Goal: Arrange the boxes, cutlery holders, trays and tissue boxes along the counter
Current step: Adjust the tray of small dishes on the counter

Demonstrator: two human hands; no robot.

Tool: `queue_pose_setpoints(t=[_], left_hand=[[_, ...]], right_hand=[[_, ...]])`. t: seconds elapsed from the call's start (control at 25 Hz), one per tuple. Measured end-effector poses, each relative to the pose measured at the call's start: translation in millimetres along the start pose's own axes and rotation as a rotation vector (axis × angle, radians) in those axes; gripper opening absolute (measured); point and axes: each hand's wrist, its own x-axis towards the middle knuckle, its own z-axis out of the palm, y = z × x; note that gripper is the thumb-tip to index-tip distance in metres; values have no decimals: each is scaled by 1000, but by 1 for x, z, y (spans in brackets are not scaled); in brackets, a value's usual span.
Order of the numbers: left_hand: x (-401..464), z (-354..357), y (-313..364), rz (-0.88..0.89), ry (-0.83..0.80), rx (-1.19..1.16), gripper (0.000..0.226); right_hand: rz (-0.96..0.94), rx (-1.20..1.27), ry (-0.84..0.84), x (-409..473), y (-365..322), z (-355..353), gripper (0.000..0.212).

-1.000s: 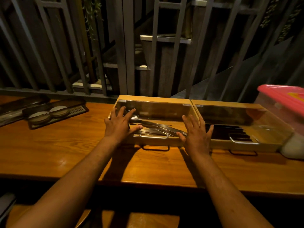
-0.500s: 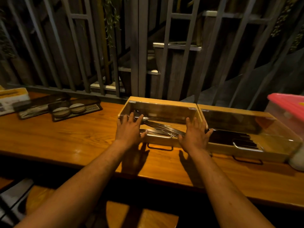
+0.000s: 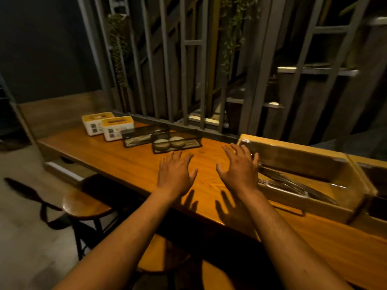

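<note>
no legible txt anywhere; tissue boxes (image 3: 107, 127) carry printed labels w/ yellow tops; print too blurred/small to read

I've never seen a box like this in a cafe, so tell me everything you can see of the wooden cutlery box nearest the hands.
The wooden cutlery box is a long, light-wood tray with a clear cover through which metal utensils show, lying lengthwise. A thin metal handle hangs at its front wall. It sits flat on the wooden counter by the railing, its right end against a second similar box. The right hand hovers open at its left end; whether it touches the box cannot be told. The left hand is apart from it.
</note>
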Motion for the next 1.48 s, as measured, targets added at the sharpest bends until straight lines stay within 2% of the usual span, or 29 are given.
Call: queue_pose_setpoints(t=[0.28,0.44,0.68,0.92,1.04,1.16,1.24,1.36,1.48], left_hand=[[51,7,-138,2,-84,24,58],[84,20,-181,70,-126,42,59],[142,59,-188,82,-200,31,63],[191,117,-185,-35,-341,55,70],[195,138,-189,-39,-320,26,64],[191,141,-196,37,-238,-17,59],[186,136,-201,103,-240,-67,58],[180,137,-212,98,-262,-138,53],[183,127,-212,207,-292,-194,48]], right_hand=[[107,-6,-60,49,-106,91,58],[209,6,-25,67,-128,127,55],[234,-81,-88,116,-114,163,57],[226,-74,-159,198,-89,210,55],[150,-129,-231,225,-81,229,58],[110,-180,-382,230,-72,236,65],[144,-205,-380,213,-73,231,69],[100,-262,-364,193,-76,229,68],[178,-298,-250,166,-82,211,62]])
